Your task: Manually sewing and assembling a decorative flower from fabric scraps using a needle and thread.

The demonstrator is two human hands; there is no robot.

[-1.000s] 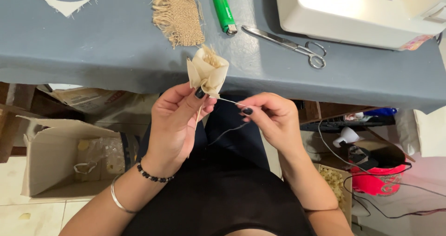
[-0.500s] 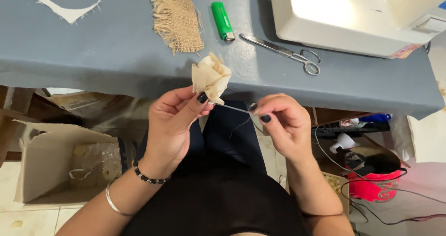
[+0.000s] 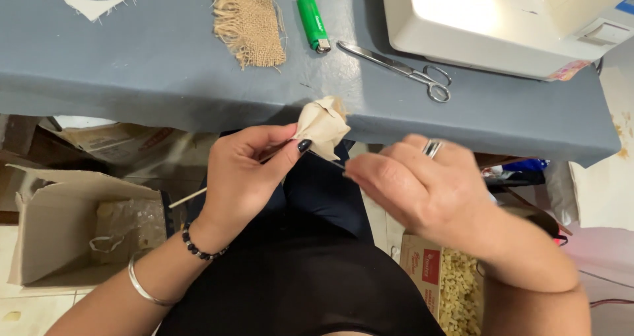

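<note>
Cream fabric flower (image 3: 323,126) sits pinched in the left hand (image 3: 247,171) fingers, while the right hand (image 3: 422,187) fingers close on something unclear beside it.

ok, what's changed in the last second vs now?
The right hand has moved in toward the folded cream fabric piece, its back now turned to the camera, hiding the thread it pinched before. The left hand still pinches the fabric, on a thin stick. Scissors, green lighter, burlap scrap and sewing machine lie unmoved on the grey table.
</note>
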